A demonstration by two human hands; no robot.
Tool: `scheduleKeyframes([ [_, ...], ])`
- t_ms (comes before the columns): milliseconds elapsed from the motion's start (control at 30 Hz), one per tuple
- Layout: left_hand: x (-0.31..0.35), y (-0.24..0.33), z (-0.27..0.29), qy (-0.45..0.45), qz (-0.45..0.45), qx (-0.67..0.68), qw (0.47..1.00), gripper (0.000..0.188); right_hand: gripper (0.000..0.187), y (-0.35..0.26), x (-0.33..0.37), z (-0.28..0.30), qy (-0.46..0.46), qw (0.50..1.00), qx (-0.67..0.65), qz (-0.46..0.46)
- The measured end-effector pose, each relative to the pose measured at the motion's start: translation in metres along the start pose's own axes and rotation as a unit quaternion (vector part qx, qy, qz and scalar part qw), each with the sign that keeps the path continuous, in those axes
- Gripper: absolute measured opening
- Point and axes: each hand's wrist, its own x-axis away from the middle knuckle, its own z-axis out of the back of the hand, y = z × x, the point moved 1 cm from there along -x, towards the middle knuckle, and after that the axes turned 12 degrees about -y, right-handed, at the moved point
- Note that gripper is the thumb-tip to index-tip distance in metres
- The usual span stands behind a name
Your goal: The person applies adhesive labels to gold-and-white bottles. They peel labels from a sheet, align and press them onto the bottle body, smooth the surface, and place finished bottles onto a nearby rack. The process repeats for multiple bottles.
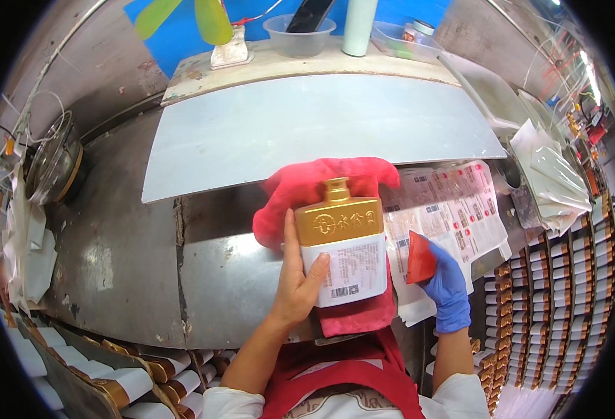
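Observation:
A flat-sided bottle (344, 255), gold at the neck and shoulder and white below, leans on a pink-red towel (356, 318). Its white face carries a printed label (353, 265). My bare left hand (299, 276) is closed on the bottle's left side, the thumb lying across its front. Just right of the bottle, my right hand (447, 283) in a blue glove grips a red scraper-like piece (420, 258). That hand is over sheets of printed labels (447, 202), and the red piece stays apart from the bottle.
A pale board (321, 126) spans the bench behind the towel. Beyond it stand a small fan (230, 49), a plastic bowl (299, 38) and a light green cylinder (359, 28). Racks of gold-and-white bottles (552, 300) fill the right; more bottles (122, 384) lie lower left.

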Motion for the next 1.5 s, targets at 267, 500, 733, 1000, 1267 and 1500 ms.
scheduleKeyframes([
  [267, -0.001, -0.003, 0.000, -0.011, -0.003, -0.026, 1.000, 0.076, 0.044, 0.033, 0.030, -0.147, -0.024, 0.729, 0.639, 0.244],
  [500, 0.001, -0.001, -0.001, -0.016, 0.003, -0.024, 1.000, 0.076, 0.037, 0.028, 0.016, -0.106, 0.098, 0.718, 0.639, 0.258],
  [733, 0.001, -0.006, 0.006, -0.018, -0.013, -0.020, 1.000, 0.072, 0.039, 0.004, -0.007, -0.136, -0.021, 0.644, 0.635, 0.426],
  [1000, 0.006, -0.018, 0.010, -0.010, 0.007, 0.105, 0.994, 0.075, 0.027, 0.017, 0.041, -0.120, -0.364, 0.495, 0.732, 0.295],
  [1267, 0.027, -0.006, 0.013, -0.020, -0.002, -0.085, 0.996, 0.084, 0.029, -0.018, -0.009, -0.107, -0.241, 0.521, 0.701, 0.422],
  [1500, 0.055, -0.009, 0.011, -0.078, -0.014, -0.311, 0.947, 0.112, 0.030, -0.009, 0.041, -0.082, -0.284, 0.601, 0.664, 0.342],
])
